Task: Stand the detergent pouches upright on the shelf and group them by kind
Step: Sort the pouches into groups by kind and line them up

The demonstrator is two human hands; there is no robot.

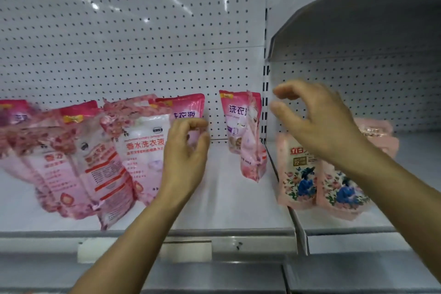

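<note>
Left hand [185, 150]: fingers curled, thumb and forefinger nearly meeting at the right edge of the white-and-pink pouch [145, 150]; whether they pinch the film or merely hover against it cannot be told, as the hand hides the contact. Right hand [317, 122]: raised, fingers loosely bent and spread, grasping nothing, held above the floral pouches [310, 174] on the right-hand shelf bay [405, 217].

Between the hands, two pink pouches stand apart: a purple-labelled pouch [235, 122] at the back, upright, and a narrow pink pouch [254, 150] turned edge-on just in front of it, long axis vertical with a slight lean.

The leaning cluster [71, 150] to the left (blurred, labels partly unreadable) tilts leftward and overlaps.

Judgement: the stray pair lies to the right of the left hand and left of the right hand, about level with both; the right hand appears marginally nearer. Grouping remains incomplete.
</note>
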